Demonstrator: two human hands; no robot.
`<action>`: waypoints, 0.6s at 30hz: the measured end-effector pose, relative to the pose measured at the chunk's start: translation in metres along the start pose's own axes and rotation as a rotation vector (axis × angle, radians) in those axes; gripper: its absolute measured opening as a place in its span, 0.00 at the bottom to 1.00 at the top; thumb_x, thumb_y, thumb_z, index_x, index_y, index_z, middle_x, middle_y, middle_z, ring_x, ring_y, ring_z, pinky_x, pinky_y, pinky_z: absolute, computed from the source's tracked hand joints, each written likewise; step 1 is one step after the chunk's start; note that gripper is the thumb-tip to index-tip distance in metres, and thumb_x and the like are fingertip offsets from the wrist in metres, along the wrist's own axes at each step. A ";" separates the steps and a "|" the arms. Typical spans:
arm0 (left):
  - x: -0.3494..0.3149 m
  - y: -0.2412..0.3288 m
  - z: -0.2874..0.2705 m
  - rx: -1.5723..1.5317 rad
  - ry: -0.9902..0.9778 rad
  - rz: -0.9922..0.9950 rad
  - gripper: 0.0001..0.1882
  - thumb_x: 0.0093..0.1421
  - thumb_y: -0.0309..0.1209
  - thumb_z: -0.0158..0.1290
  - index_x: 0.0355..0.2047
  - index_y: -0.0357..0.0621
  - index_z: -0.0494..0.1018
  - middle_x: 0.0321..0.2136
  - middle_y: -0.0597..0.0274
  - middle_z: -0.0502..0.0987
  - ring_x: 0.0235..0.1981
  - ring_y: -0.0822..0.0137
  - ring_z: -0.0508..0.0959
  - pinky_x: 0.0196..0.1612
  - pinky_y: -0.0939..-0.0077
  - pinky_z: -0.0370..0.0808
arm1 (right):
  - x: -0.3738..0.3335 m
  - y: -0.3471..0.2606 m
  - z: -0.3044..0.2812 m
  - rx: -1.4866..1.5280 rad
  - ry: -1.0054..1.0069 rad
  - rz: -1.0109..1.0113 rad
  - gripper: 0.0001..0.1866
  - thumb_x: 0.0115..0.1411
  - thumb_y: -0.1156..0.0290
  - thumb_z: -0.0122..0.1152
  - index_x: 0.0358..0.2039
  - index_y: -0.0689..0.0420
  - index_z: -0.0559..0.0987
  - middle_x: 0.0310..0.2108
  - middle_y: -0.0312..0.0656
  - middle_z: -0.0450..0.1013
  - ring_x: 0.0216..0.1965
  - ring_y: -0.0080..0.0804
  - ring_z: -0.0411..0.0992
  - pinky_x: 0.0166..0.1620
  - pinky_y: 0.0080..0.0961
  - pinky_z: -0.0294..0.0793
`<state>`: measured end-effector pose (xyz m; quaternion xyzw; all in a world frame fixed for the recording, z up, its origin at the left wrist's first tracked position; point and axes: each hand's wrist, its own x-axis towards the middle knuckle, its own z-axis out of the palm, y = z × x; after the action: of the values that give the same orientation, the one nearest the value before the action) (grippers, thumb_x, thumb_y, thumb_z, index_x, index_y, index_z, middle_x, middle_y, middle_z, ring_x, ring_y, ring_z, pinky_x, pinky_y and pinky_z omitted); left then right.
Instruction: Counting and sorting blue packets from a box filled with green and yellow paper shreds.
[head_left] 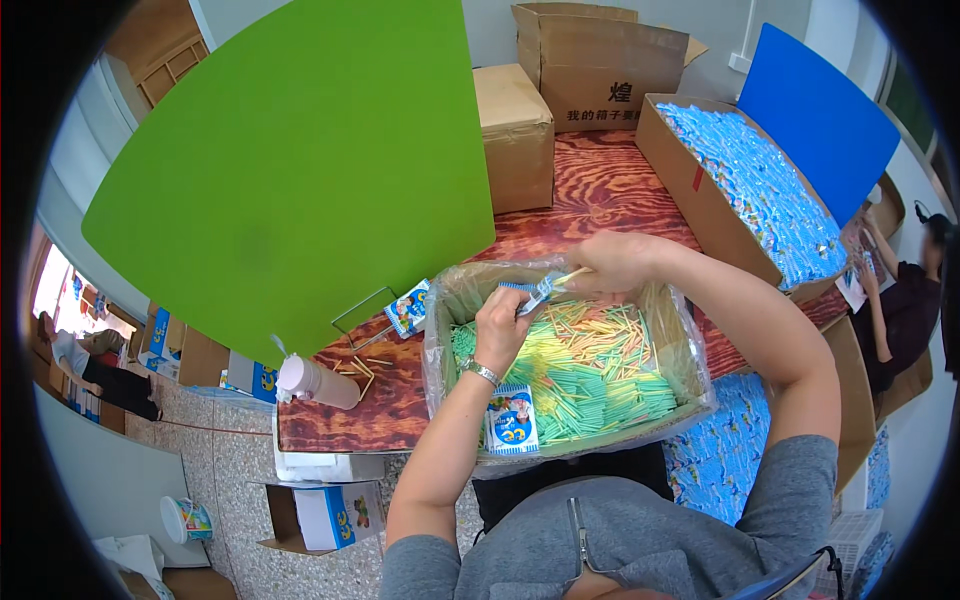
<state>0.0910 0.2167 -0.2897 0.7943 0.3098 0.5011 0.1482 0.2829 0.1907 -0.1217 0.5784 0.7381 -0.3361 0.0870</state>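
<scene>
Over a plastic-lined carton (697, 375) full of thin pastel sticks (595, 365), both my hands work close together. My left hand (497, 325), with a metal watch at its wrist, is closed on a small blue-and-white packet (541, 292). Pinched in my right hand (612, 263) are a few pale yellow sticks (571, 277), their ends at the packet's mouth; how far in they reach is hidden. Green, yellow and orange sticks lie below. One flat blue-and-white packet (512, 421) lies at the carton's near left corner, another (408, 308) by its left rim.
A large green panel (300, 150) stands at the left. Near it are a pink bottle (318, 383), a wire stand (360, 318) and loose sticks. Cartons (515, 140) stand behind; a long box of blue packets (750, 180) is at the right. Another person (905, 300) sits far right.
</scene>
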 end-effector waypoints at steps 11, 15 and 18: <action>-0.008 -0.021 -0.001 -0.489 -0.293 -0.426 0.07 0.56 0.30 0.59 0.32 0.39 0.76 0.25 0.62 0.79 0.27 0.74 0.77 0.31 0.75 0.73 | 0.040 0.019 0.055 -0.082 0.712 -0.458 0.26 0.55 0.62 0.65 0.52 0.57 0.69 0.46 0.53 0.71 0.46 0.49 0.72 0.46 0.39 0.73; -0.006 -0.029 -0.014 -0.601 -0.304 -0.402 0.17 0.55 0.23 0.56 0.47 0.38 0.72 0.40 0.61 0.78 0.41 0.72 0.77 0.47 0.75 0.73 | 0.068 0.023 0.086 0.171 0.760 -0.517 0.11 0.58 0.67 0.60 0.38 0.59 0.73 0.32 0.53 0.73 0.37 0.54 0.72 0.38 0.43 0.71; 0.008 -0.034 -0.029 -0.646 0.205 -0.503 0.18 0.57 0.19 0.52 0.49 0.35 0.70 0.45 0.59 0.76 0.46 0.70 0.76 0.52 0.76 0.71 | 0.099 0.037 0.118 0.169 0.838 -0.477 0.12 0.57 0.69 0.61 0.40 0.59 0.74 0.34 0.52 0.73 0.37 0.52 0.73 0.39 0.40 0.72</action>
<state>0.0563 0.2455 -0.2891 0.5525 0.3342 0.5972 0.4758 0.2550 0.2027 -0.2768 0.4838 0.7918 -0.1437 -0.3441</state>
